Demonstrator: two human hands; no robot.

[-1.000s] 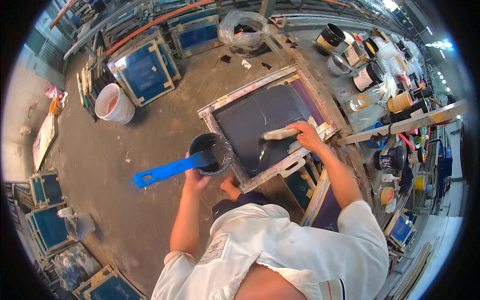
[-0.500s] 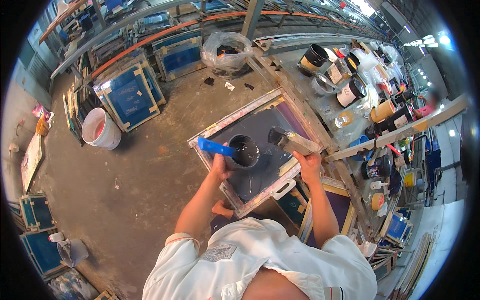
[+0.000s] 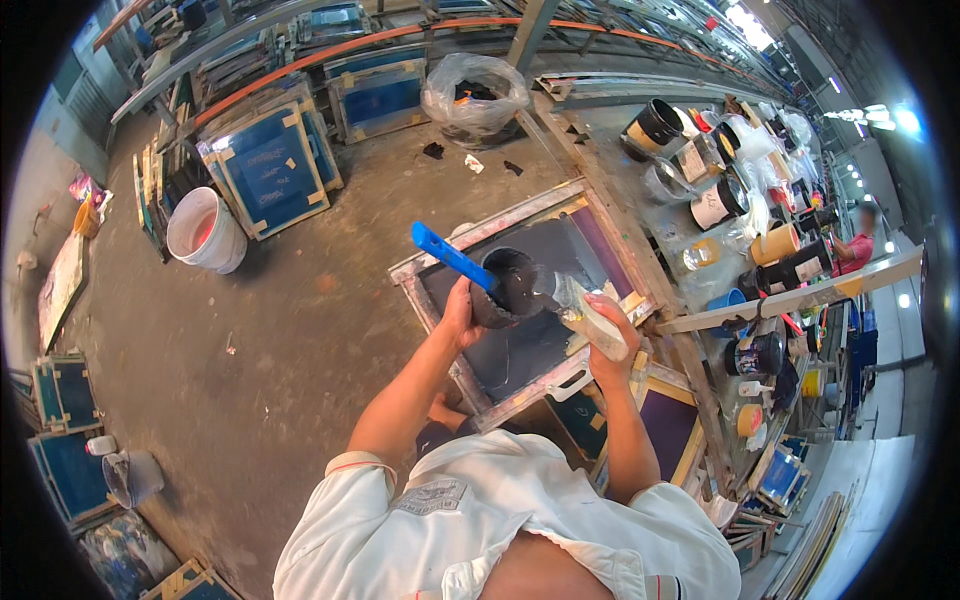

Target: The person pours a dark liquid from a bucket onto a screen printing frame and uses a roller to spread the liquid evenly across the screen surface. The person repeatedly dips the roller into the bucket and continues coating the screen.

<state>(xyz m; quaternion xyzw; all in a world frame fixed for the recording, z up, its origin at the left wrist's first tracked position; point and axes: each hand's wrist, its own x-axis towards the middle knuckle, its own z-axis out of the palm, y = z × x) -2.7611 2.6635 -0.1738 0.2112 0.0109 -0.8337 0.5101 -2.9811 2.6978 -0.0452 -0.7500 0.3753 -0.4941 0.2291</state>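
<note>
Your left hand (image 3: 462, 312) is wrapped around the dark pot (image 3: 508, 287), fingers clamped on its near side, and holds it tilted over the screen frame (image 3: 492, 232). The blue handle (image 3: 449, 256) sticks out of the pot toward 10 o'clock, its long axis running from the pot's mouth up and away to your left.

Your right hand (image 3: 612, 340) sits just at 4 o'clock from the pot, fingers closed on a pale scraper (image 3: 585, 314). The scraper's long axis points toward 10 o'clock, so its far end comes up just beside the pot's rim; whether it touches is too fine to tell.

So the pot lies at 10 o'clock from your right fingers, near, and already in your left ones. The left hand is the nearer one.

The frame's dark mesh lies under both hands. Paint cans (image 3: 712, 202) crowd the surface (image 3: 640, 205) at 2 o'clock, well apart.
</note>
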